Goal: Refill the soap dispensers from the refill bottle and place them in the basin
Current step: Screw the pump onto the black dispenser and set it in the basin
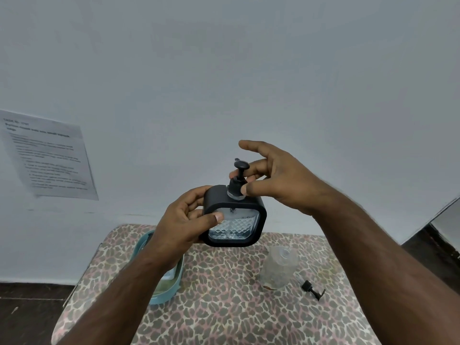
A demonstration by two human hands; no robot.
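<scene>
My left hand [189, 220] grips a square black soap dispenser [235, 216] with a clear diamond-patterned front, held up above the table. My right hand [276, 178] pinches the collar of its black pump [238, 180] between thumb and fingers, with the index finger raised. A clear bottle [280, 267] stands uncapped on the table to the right, and a loose black pump head [314, 290] lies beside it. The light-blue basin [171, 287] sits at the table's left, mostly hidden by my left forearm.
The table [224, 307] wears a leopard-print cloth and stands against a pale wall. A printed sheet [47, 155] is taped on the wall at left. Dark floor shows at lower left, and a dark opening at far right.
</scene>
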